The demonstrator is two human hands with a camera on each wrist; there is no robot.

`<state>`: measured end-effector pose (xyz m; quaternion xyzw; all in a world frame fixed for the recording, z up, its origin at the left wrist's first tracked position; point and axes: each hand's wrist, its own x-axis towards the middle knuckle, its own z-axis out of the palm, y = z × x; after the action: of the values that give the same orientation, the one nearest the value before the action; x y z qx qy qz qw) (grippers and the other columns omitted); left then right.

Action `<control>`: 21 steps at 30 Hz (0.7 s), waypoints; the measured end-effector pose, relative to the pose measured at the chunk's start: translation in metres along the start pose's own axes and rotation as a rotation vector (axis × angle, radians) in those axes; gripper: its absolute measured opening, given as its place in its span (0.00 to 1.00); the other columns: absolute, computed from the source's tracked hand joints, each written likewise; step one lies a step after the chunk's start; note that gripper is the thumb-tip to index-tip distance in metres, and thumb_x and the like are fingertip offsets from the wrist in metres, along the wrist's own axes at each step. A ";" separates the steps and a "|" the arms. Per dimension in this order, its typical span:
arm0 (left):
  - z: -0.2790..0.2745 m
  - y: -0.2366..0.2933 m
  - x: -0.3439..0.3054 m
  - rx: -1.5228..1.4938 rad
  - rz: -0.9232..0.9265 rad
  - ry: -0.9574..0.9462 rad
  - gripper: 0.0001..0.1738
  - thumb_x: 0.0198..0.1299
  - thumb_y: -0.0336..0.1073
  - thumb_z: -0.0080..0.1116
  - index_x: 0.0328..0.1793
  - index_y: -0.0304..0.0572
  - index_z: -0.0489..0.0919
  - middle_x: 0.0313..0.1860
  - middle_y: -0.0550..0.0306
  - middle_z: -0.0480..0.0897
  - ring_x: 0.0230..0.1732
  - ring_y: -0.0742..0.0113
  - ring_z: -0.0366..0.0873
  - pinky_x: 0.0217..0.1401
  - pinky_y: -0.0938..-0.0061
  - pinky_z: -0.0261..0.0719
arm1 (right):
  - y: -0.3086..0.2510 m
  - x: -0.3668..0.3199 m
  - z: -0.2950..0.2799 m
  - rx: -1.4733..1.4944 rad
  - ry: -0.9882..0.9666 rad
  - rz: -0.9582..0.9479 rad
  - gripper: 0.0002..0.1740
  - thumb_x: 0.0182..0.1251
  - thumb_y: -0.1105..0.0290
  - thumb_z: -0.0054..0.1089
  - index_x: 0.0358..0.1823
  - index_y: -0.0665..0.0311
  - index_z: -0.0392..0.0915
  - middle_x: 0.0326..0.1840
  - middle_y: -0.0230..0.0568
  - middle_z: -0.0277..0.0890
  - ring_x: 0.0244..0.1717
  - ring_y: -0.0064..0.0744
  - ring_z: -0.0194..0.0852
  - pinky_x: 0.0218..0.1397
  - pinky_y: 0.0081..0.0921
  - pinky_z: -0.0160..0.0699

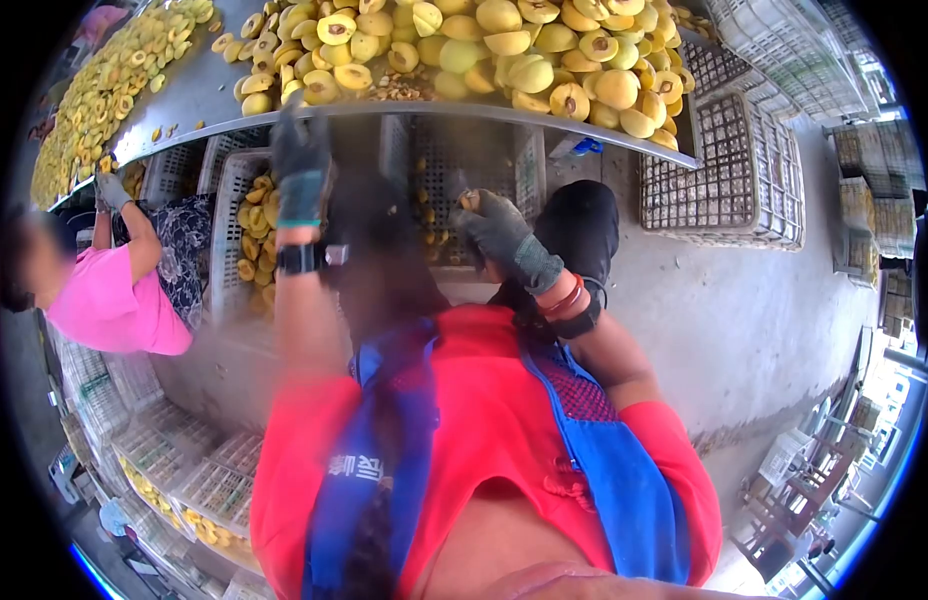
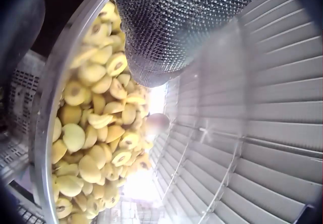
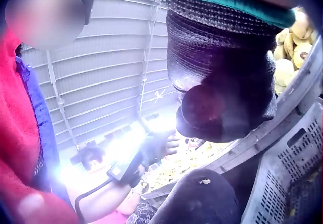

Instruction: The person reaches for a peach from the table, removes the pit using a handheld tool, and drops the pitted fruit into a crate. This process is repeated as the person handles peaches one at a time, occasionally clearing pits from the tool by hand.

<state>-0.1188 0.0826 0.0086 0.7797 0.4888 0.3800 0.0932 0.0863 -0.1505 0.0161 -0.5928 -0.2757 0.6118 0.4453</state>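
Note:
My left hand (image 1: 302, 165), in a dark knit glove, reaches forward to the metal table's front edge (image 1: 384, 106). Its fingers are extended and blurred, with nothing seen in them. Halved yellow peaches (image 1: 484, 45) lie heaped on the table just beyond; the left wrist view shows the glove over these peaches (image 2: 96, 148). Above my lap, my right hand (image 1: 506, 238), also gloved, has its fingers curled around a small brownish piece (image 1: 470, 200), whose kind I cannot tell. Below it is a crate (image 1: 529, 165) with some peach pieces inside. In the right wrist view the glove (image 3: 217, 67) hides its fingertips.
A crate of peach halves (image 1: 252, 235) stands under the table by my left arm. An upturned-looking white crate (image 1: 724, 170) stands on the floor at right. A person in pink (image 1: 124, 300) works at the table on the left. Stacked crates (image 1: 199, 460) stand behind.

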 end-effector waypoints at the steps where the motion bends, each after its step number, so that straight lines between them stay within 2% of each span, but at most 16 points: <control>1: 0.019 0.008 0.010 -0.054 0.032 -0.063 0.26 0.63 0.49 0.56 0.60 0.39 0.75 0.60 0.42 0.77 0.64 0.49 0.72 0.66 0.63 0.67 | -0.004 -0.001 0.002 -0.025 0.031 -0.028 0.08 0.65 0.68 0.58 0.33 0.65 0.72 0.21 0.32 0.72 0.14 0.21 0.67 0.18 0.24 0.68; 3: 0.057 0.024 0.032 -0.067 0.037 -0.209 0.28 0.62 0.48 0.56 0.63 0.40 0.72 0.63 0.42 0.74 0.65 0.47 0.70 0.68 0.62 0.66 | -0.002 0.001 0.000 -0.062 0.066 -0.058 0.08 0.64 0.68 0.58 0.33 0.65 0.71 0.20 0.32 0.71 0.13 0.22 0.67 0.17 0.24 0.68; 5: 0.111 0.003 0.054 0.052 0.101 -0.310 0.30 0.62 0.47 0.55 0.68 0.43 0.68 0.66 0.42 0.72 0.66 0.47 0.69 0.70 0.61 0.65 | 0.013 0.008 -0.007 -0.083 0.074 -0.060 0.08 0.64 0.69 0.58 0.34 0.65 0.71 0.19 0.31 0.70 0.13 0.22 0.66 0.17 0.23 0.68; 8: 0.156 0.004 0.079 0.174 0.052 -0.448 0.31 0.62 0.43 0.54 0.71 0.46 0.65 0.68 0.45 0.69 0.68 0.48 0.67 0.70 0.61 0.65 | -0.001 -0.001 -0.010 -0.193 0.110 -0.057 0.08 0.64 0.69 0.59 0.36 0.65 0.71 0.17 0.31 0.68 0.13 0.22 0.66 0.16 0.23 0.67; 9: 0.166 0.003 0.088 0.170 0.063 -0.459 0.32 0.61 0.43 0.54 0.70 0.41 0.66 0.67 0.39 0.71 0.67 0.45 0.68 0.69 0.61 0.67 | 0.001 0.000 -0.012 -0.124 0.094 -0.029 0.08 0.63 0.69 0.59 0.36 0.65 0.70 0.17 0.31 0.68 0.13 0.21 0.66 0.16 0.23 0.66; 11: 0.181 -0.005 0.096 0.245 0.096 -0.488 0.32 0.61 0.43 0.55 0.71 0.43 0.65 0.66 0.40 0.71 0.66 0.46 0.69 0.68 0.60 0.68 | 0.007 0.003 -0.016 0.016 0.063 0.027 0.09 0.63 0.69 0.59 0.36 0.65 0.70 0.18 0.31 0.67 0.13 0.21 0.65 0.16 0.24 0.66; 12: 0.181 -0.002 0.099 0.283 0.112 -0.503 0.33 0.60 0.43 0.56 0.72 0.44 0.65 0.66 0.40 0.71 0.66 0.46 0.69 0.67 0.60 0.68 | 0.005 0.003 -0.017 0.013 0.082 0.034 0.09 0.63 0.69 0.60 0.36 0.65 0.70 0.18 0.31 0.67 0.13 0.21 0.65 0.15 0.24 0.66; 13: 0.180 0.001 0.098 0.476 0.207 -0.471 0.34 0.58 0.43 0.59 0.71 0.46 0.65 0.64 0.42 0.73 0.64 0.46 0.70 0.66 0.58 0.69 | 0.001 0.001 -0.017 0.011 0.100 0.043 0.09 0.63 0.69 0.60 0.36 0.65 0.70 0.18 0.31 0.66 0.13 0.21 0.64 0.15 0.24 0.65; 16: 0.164 0.017 0.107 0.467 0.152 -0.629 0.32 0.57 0.46 0.62 0.66 0.45 0.68 0.59 0.43 0.77 0.59 0.43 0.74 0.61 0.56 0.72 | 0.001 0.002 -0.019 0.043 0.105 0.034 0.09 0.62 0.69 0.60 0.36 0.64 0.70 0.19 0.31 0.66 0.13 0.20 0.64 0.15 0.24 0.65; 19: 0.163 0.021 0.101 0.282 -0.058 -0.625 0.28 0.57 0.45 0.64 0.59 0.39 0.71 0.55 0.44 0.78 0.57 0.46 0.76 0.59 0.60 0.74 | -0.002 0.003 -0.018 0.041 0.103 0.036 0.10 0.62 0.68 0.60 0.36 0.64 0.69 0.19 0.31 0.66 0.15 0.20 0.65 0.16 0.25 0.66; 21: 0.143 0.029 0.089 0.048 -0.168 -0.504 0.30 0.56 0.48 0.65 0.59 0.38 0.71 0.53 0.42 0.79 0.55 0.47 0.77 0.58 0.61 0.74 | -0.001 0.004 -0.018 -0.044 0.117 -0.001 0.10 0.62 0.67 0.61 0.35 0.64 0.69 0.19 0.33 0.67 0.16 0.22 0.67 0.18 0.27 0.67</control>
<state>0.0204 0.1744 -0.0311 0.8085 0.5219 0.1532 0.2247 0.1046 -0.1503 0.0125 -0.6371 -0.2627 0.5698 0.4478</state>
